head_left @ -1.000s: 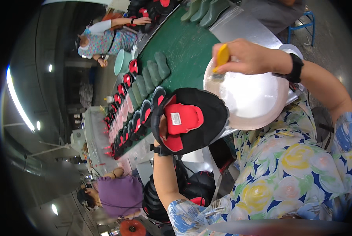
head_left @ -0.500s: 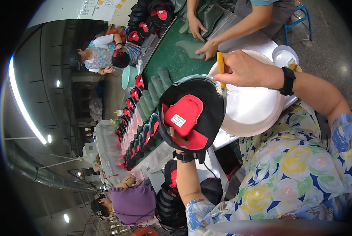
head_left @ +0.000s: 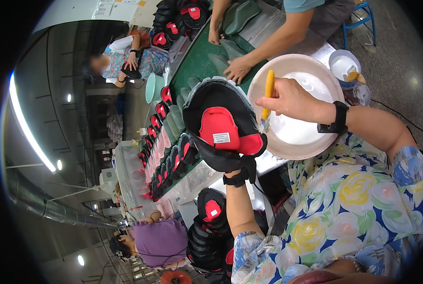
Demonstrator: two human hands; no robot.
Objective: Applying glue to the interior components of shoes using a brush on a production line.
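Two hands work apart, and what counts between them is the gap along one edge. From where I stand, the black fabric shoe upper with red lining [head_left: 219,124] sits in the middle of the frame, its open side facing up at the wearer. As far as its curled shape allows, I'd judge that its long axis slants from upper left to lower right. The left hand [head_left: 232,173] is below, nearly all hidden behind the upper; it props the piece up, but how its fingers are set I cannot tell.

The right hand [head_left: 293,98], right of centre, is closed around a yellow-handled flat brush [head_left: 268,92]. That handle stands nearly upright, bristles pointing down at the upper's right edge; whether they touch it or stop just beside it, I can't make out. So the upper lies to the left of the right hand, and the brush tip is the nearest part to it.

Behind the right hand, a round pale-pink plastic basin [head_left: 311,62] holds white liquid [head_left: 293,134]. Toward the top, a co-worker's hands [head_left: 239,69] are over the green worktop [head_left: 200,60].
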